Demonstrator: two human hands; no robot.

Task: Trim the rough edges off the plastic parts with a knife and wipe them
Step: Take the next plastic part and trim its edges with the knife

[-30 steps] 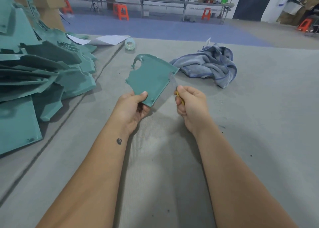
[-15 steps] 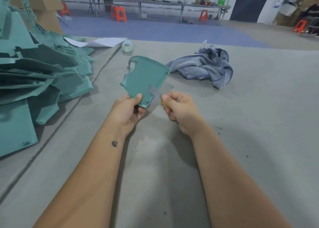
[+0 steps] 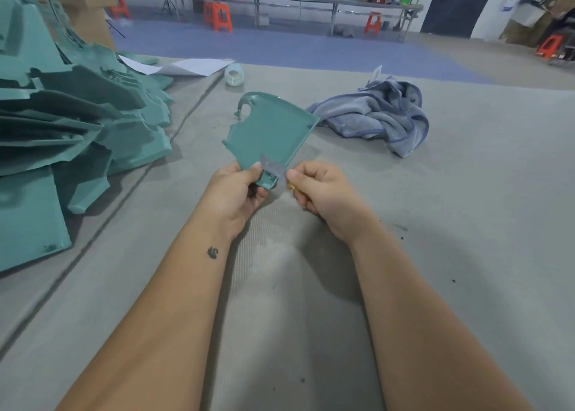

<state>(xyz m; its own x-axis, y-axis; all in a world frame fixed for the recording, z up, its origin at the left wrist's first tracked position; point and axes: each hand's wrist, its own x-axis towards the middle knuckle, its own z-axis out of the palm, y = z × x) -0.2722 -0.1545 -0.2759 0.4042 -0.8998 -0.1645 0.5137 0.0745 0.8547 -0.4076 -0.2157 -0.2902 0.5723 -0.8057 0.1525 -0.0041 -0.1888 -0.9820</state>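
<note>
Head view is showing a teal plastic part (image 3: pixel 269 132) being held up above the grey table (image 3: pixel 466 224), tilted away from the person, its narrow lower corner nearest them. It is looking thin and rigid, a moulded shell with a raised rim and a hooked tab at the far top, so I am guessing it is light and stiff enough to be steadied from one corner, though the smooth face may be slippery. Holding it low by the corner, close to where the blade is working, seems the sensible place, as the edge there would flex least.

A knife (image 3: pixel 273 167) is lying with its grey blade across that lower corner, tip pointing up and left onto the face of the part. The left hand (image 3: pixel 238 193) is gripping the corner, thumb pressing on the front face just beside the blade and fingers curling behind. The right hand (image 3: pixel 323 193) is closing round the knife's handle, of which only a sliver of yellow is showing, forefinger and thumb pinching near the blade's base. Both forearms are reaching forward and converging at the part.

Further out, a crumpled blue-grey towel (image 3: pixel 379 115) is lying on the table to the right, well apart, and a heap of teal parts (image 3: pixel 77 124) is piling up at the left.
</note>
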